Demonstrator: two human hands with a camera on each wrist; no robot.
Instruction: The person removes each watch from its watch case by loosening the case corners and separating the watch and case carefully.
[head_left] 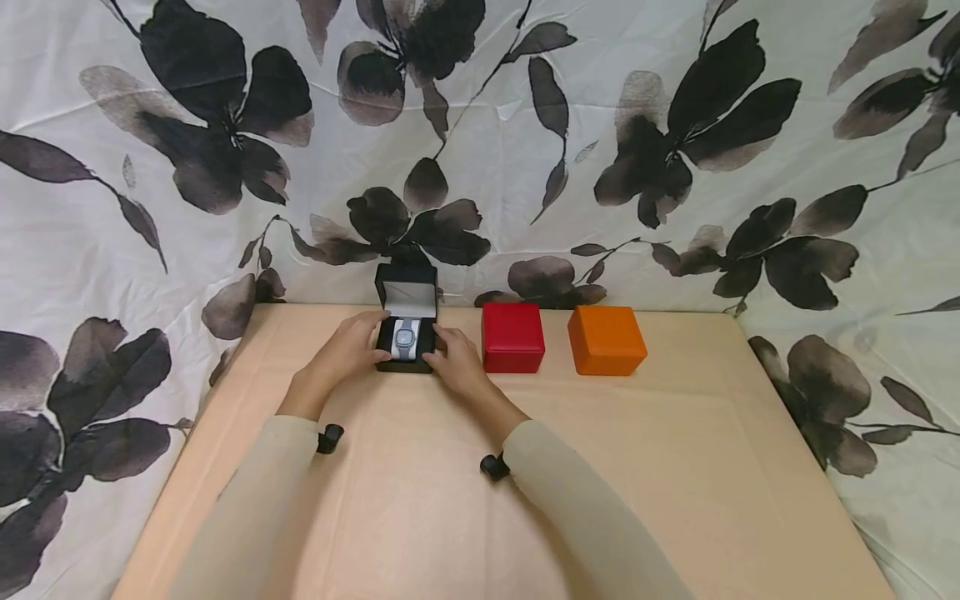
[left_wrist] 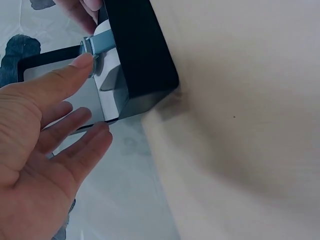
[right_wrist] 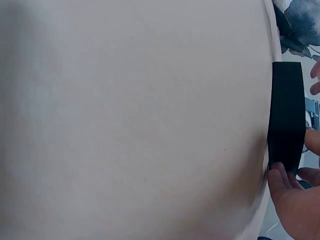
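**Grasping the black box by its right side**

The box stands open near the far edge of the worktop, its lid raised at the back and lined in pale grey. Inside it, a blue-grey watch sits round a white cushion.

My right hand has its fingers bent round the box's right end. My left hand is at the opposite side, its fingers relaxed and a little spread, with nothing clasped in them; I can't tell how firmly they touch the box. From my left wrist, my thumb overlaps the watch.

Just right of my right hand stands a closed red box, and beyond it an orange box, slightly turned. A white cloth with dark flowers hangs behind.
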